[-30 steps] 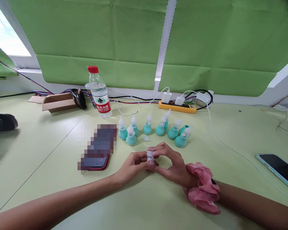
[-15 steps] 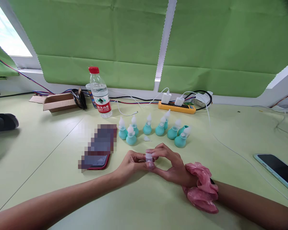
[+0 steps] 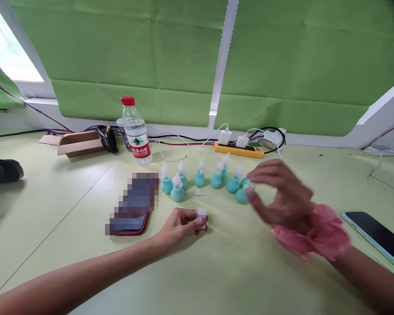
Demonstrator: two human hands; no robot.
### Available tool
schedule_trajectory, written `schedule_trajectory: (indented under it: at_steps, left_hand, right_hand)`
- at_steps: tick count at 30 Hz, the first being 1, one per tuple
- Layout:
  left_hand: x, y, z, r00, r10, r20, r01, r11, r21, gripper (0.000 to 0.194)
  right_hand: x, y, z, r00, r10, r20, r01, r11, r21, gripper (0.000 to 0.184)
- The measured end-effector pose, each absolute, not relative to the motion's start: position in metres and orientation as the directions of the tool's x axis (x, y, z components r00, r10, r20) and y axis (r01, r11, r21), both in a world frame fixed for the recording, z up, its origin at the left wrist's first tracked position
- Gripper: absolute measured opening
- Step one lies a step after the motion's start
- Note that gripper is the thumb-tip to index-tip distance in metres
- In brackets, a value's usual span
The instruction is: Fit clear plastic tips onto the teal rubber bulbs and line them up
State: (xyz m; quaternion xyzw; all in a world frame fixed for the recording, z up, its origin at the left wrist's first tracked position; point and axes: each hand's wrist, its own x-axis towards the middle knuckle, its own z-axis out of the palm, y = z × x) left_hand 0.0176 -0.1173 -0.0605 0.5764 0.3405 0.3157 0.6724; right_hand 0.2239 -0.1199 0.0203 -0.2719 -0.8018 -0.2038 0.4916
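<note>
My left hand (image 3: 185, 223) pinches a small clear plastic cylinder (image 3: 201, 213) upright just over the table. To the right, my right hand (image 3: 282, 197) is smeared by motion, with thumb and fingers apart around the pale tip of the rightmost teal bulb aspirator (image 3: 242, 196). Whether it touches that tip I cannot tell. Several more teal bulbs with whitish nozzles stand in a loose row, among them one bulb (image 3: 199, 178) in the middle and one bulb (image 3: 177, 193) at the left. A loose translucent nozzle piece (image 3: 198, 192) lies in front of the row.
A red-cased phone (image 3: 136, 210) lies left of the bulbs, a pale-cased phone (image 3: 374, 232) far right. Behind stand a water bottle (image 3: 138, 140), an open cardboard box (image 3: 82, 143) and a yellow power strip (image 3: 238, 150) with chargers and cables. A white cable runs behind my right hand.
My right hand has let go of the clear cylinder and moved right and away from me to the rightmost teal bulb. My left hand keeps the cylinder in nearly the same place.
</note>
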Motion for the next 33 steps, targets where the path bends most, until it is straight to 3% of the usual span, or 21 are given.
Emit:
schedule_trajectory:
  at_steps: [2,4,6,8,11,14,18,21,25,27,29,30,33]
  left_hand:
    - [0.017,-0.116,-0.065,0.567,0.816,-0.111,-0.094,0.198,0.976,0.033]
    - [0.017,-0.115,-0.068,0.577,0.809,-0.114,-0.157,0.246,0.956,0.031]
    - [0.017,-0.115,-0.068,0.586,0.804,-0.103,-0.179,0.252,0.951,0.033]
    - [0.017,-0.116,-0.066,0.58,0.81,-0.091,-0.187,0.241,0.952,0.044]
    - [0.017,-0.117,-0.063,0.564,0.822,-0.076,-0.202,0.227,0.953,0.049]
    - [0.017,-0.117,-0.064,0.535,0.843,-0.058,-0.233,0.213,0.949,0.039]
    - [0.018,-0.116,-0.067,0.501,0.864,-0.057,-0.227,0.195,0.954,0.04]
    - [0.018,-0.116,-0.068,0.481,0.875,-0.058,-0.219,0.184,0.958,0.039]
    - [0.018,-0.117,-0.068,0.423,0.899,-0.109,-0.206,0.213,0.955,0.042]
    - [0.019,-0.117,-0.068,0.413,0.898,-0.149,-0.171,0.237,0.956,0.045]
    - [0.019,-0.117,-0.068,0.409,0.896,-0.171,-0.133,0.244,0.961,0.047]
    - [0.02,-0.117,-0.068,0.406,0.898,-0.171,-0.118,0.237,0.964,0.048]
    - [0.02,-0.118,-0.067,0.392,0.912,-0.124,-0.098,0.176,0.98,0.051]
  right_hand:
    - [0.245,-0.116,0.041,-0.231,0.385,0.893,0.811,0.584,-0.042,0.008]
    - [0.268,-0.106,0.05,-0.125,0.517,0.847,0.862,0.479,-0.165,0.005]
    - [0.288,-0.092,0.046,-0.126,0.754,0.645,0.902,0.358,-0.242,0.016]
    - [0.302,-0.075,0.035,-0.167,0.922,0.348,0.949,0.246,-0.197,0.034]
    - [0.312,-0.054,0.016,-0.263,0.963,-0.061,0.946,0.245,-0.213,0.058]
    - [0.313,-0.043,0.005,-0.325,0.928,-0.184,0.924,0.271,-0.269,0.06]
    - [0.314,-0.037,-0.003,-0.39,0.909,-0.146,0.889,0.33,-0.317,0.04]
    - [0.317,-0.035,-0.007,-0.333,0.941,-0.053,0.9,0.301,-0.316,0.029]
    - [0.321,-0.04,0.006,-0.104,0.958,0.268,0.926,0.191,-0.326,0.027]
    - [0.319,-0.049,0.02,0.04,0.845,0.534,0.908,0.191,-0.372,0.03]
    - [0.31,-0.063,0.035,0.068,0.768,0.637,0.886,0.247,-0.392,0.029]
    - [0.303,-0.072,0.041,0.073,0.695,0.715,0.837,0.348,-0.423,0.027]
    - [0.274,-0.101,0.05,-0.126,0.669,0.732,0.666,0.604,-0.438,0.026]
